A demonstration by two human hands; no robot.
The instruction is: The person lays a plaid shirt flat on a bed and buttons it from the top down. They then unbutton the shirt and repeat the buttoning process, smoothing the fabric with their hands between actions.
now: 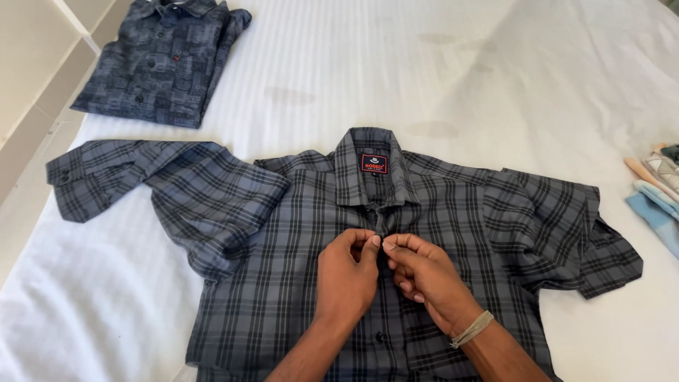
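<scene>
A grey plaid shirt [396, 276] is seen spread front-up on a bed covered by a white striped sheet [424, 64], its collar toward the far side and one sleeve thrown out to the left. The placket, just below the collar at the middle of the shirt, is pinched from both sides: the left hand [346, 272] is closed with thumb and fingertips pressed together on the cloth, and the right hand [424, 276], a pale band worn at its wrist, is likewise clamped on the facing edge, the two grips almost touching. Whether a button is caught between them cannot be told. It is judged that a button could be missed or slipped, since the cloth is soft and lies loose over a yielding mattress; the rumpled left sleeve could also be dragged if the front is tugged. A folded dark blue patterned shirt [163, 60] is laid at the far left corner, and a small stack of pale folded clothes [658, 191] is glimpsed at the right edge. Faint marks are visible on the sheet, and a cream wall and tiled floor are seen on the left.
</scene>
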